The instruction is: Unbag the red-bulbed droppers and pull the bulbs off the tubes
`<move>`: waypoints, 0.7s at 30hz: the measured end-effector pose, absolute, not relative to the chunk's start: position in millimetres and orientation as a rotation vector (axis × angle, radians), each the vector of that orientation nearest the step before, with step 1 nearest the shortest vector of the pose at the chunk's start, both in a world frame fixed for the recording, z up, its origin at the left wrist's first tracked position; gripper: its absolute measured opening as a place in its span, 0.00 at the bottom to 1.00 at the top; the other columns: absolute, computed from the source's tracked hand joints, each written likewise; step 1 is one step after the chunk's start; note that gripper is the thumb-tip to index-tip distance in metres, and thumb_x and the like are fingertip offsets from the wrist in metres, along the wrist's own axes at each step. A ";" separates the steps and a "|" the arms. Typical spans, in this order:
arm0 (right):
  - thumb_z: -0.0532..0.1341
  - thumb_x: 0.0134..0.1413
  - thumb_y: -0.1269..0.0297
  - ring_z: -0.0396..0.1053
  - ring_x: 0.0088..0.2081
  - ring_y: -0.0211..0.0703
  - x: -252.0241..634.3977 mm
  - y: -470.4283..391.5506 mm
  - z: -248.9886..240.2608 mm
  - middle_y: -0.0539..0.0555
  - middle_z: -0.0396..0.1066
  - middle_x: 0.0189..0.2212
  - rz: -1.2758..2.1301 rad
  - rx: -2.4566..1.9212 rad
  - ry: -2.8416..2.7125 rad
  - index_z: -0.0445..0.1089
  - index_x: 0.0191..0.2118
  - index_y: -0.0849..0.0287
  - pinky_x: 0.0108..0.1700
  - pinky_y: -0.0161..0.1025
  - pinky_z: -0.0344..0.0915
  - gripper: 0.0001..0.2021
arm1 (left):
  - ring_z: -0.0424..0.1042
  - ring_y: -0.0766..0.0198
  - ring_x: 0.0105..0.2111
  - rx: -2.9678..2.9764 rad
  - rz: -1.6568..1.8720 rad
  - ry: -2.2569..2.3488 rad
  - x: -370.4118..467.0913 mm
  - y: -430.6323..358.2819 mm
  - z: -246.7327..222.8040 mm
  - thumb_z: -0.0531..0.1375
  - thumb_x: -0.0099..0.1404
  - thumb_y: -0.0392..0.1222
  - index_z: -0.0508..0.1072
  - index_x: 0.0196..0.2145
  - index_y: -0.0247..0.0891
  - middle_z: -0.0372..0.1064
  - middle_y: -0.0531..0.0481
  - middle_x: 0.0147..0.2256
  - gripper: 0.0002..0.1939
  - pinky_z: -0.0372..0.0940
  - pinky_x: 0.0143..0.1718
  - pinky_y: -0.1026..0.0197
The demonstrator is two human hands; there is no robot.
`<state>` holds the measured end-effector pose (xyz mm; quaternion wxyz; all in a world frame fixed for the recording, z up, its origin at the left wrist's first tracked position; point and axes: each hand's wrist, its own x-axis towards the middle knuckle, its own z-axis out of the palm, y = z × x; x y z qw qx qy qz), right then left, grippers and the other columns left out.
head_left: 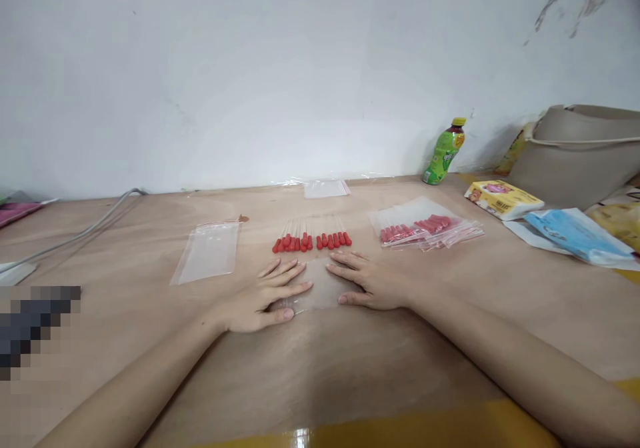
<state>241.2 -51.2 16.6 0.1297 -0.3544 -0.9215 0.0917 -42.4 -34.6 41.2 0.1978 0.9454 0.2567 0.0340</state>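
My left hand (267,297) lies flat, palm down, fingers spread, on the left edge of a clear plastic bag (323,288). On that bag's right edge rests my right hand (367,280), also flat with its fingers apart. Just beyond the fingertips are two groups of thin clear sticks with red bulb ends, a left group (293,242) and a right group (334,240). To the right, filled clear bags (425,228) hold more red-ended pieces. A flat clear bag (210,251) lies at the left, and another bag (327,189) is near the wall.
A green bottle (444,153) stands by the wall at right. Near it are a yellow tissue pack (504,199), a blue and white packet (580,235) and a grey bag (585,155). A grey cable (103,220) crosses the left side; a pixelated dark object (30,321) lies nearer.
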 end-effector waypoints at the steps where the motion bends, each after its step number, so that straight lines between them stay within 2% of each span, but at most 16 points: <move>1: 0.52 0.54 0.46 0.47 0.60 0.50 240.5 -50.8 17.2 0.61 0.50 0.60 0.233 -0.995 -2.672 0.52 0.59 0.58 0.58 0.49 0.48 0.31 | 0.43 0.53 0.61 2.580 0.196 0.770 -40.2 -35.1 40.7 0.50 0.65 0.49 0.58 0.56 0.51 0.44 0.50 0.61 0.21 0.39 0.59 0.43; 3: 0.54 0.53 0.48 0.58 0.54 0.49 240.3 -49.2 20.9 0.60 0.61 0.53 0.151 -0.936 -2.621 0.62 0.54 0.58 0.54 0.47 0.53 0.26 | 0.55 0.55 0.57 2.405 0.476 0.912 -32.6 -34.4 37.0 0.50 0.65 0.48 0.67 0.49 0.46 0.57 0.47 0.56 0.17 0.50 0.56 0.47; 5: 0.55 0.54 0.52 0.65 0.43 0.45 243.6 -45.8 28.9 0.58 0.70 0.40 0.040 -0.991 -2.511 0.70 0.41 0.58 0.47 0.44 0.57 0.17 | 0.65 0.57 0.48 2.233 0.712 1.070 -23.8 -31.3 30.2 0.54 0.62 0.48 0.71 0.43 0.41 0.67 0.44 0.47 0.15 0.60 0.49 0.52; 7: 0.54 0.55 0.57 0.65 0.36 0.43 252.1 -40.3 40.7 0.56 0.70 0.30 -0.096 -1.189 -2.366 0.71 0.30 0.59 0.42 0.42 0.56 0.13 | 0.68 0.60 0.37 2.146 0.786 1.187 -17.6 -26.8 22.8 0.61 0.55 0.48 0.71 0.38 0.38 0.70 0.46 0.39 0.15 0.63 0.39 0.57; 8: 0.54 0.54 0.59 0.65 0.35 0.43 258.2 -37.1 47.1 0.56 0.69 0.28 -0.164 -1.316 -2.304 0.70 0.28 0.60 0.42 0.42 0.56 0.13 | 0.68 0.62 0.33 2.125 0.777 1.227 -16.1 -24.8 20.0 0.63 0.52 0.47 0.70 0.36 0.37 0.69 0.48 0.35 0.16 0.63 0.35 0.59; 10: 0.57 0.50 0.59 0.64 0.38 0.47 272.6 -30.6 58.5 0.56 0.68 0.30 -0.252 -1.575 -2.220 0.70 0.29 0.60 0.41 0.42 0.55 0.10 | 0.64 0.66 0.28 2.088 0.728 1.269 -16.2 -22.9 18.2 0.66 0.47 0.45 0.68 0.33 0.36 0.66 0.52 0.29 0.17 0.60 0.28 0.64; 12: 0.58 0.48 0.59 0.63 0.41 0.50 286.5 -25.4 65.4 0.58 0.68 0.35 -0.269 -1.807 -2.213 0.70 0.34 0.60 0.41 0.43 0.56 0.11 | 0.61 0.68 0.25 2.045 0.670 1.246 -18.4 -24.5 22.4 0.66 0.45 0.44 0.65 0.30 0.36 0.62 0.55 0.26 0.16 0.58 0.25 0.66; 15: 0.58 0.46 0.61 0.64 0.42 0.51 299.2 -21.9 65.6 0.61 0.67 0.41 -0.205 -2.033 -2.270 0.68 0.41 0.61 0.41 0.43 0.57 0.15 | 0.60 0.69 0.24 2.042 0.499 1.086 -21.2 -31.0 36.2 0.63 0.50 0.43 0.64 0.26 0.37 0.60 0.56 0.24 0.11 0.57 0.24 0.67; 17: 0.57 0.45 0.65 0.66 0.41 0.49 300.8 -21.8 61.6 0.60 0.68 0.40 -0.131 -2.063 -2.332 0.69 0.41 0.60 0.39 0.40 0.58 0.14 | 0.62 0.68 0.25 2.063 0.411 0.973 -22.6 -33.6 45.8 0.59 0.55 0.44 0.67 0.27 0.37 0.63 0.54 0.25 0.08 0.58 0.25 0.67; 19: 0.56 0.44 0.69 0.67 0.40 0.47 298.6 -22.5 57.2 0.59 0.69 0.39 -0.083 -2.042 -2.377 0.70 0.39 0.60 0.38 0.38 0.59 0.13 | 0.64 0.67 0.26 2.052 0.477 0.988 -26.2 -30.7 52.9 0.56 0.57 0.46 0.69 0.30 0.38 0.66 0.52 0.27 0.09 0.59 0.25 0.66; 21: 0.55 0.43 0.71 0.68 0.40 0.47 295.2 -23.3 53.9 0.59 0.70 0.39 -0.070 -2.029 -2.392 0.70 0.39 0.60 0.38 0.37 0.59 0.14 | 0.65 0.66 0.25 2.017 0.740 1.148 -35.3 -20.8 56.9 0.55 0.58 0.47 0.70 0.32 0.39 0.67 0.52 0.28 0.10 0.59 0.24 0.65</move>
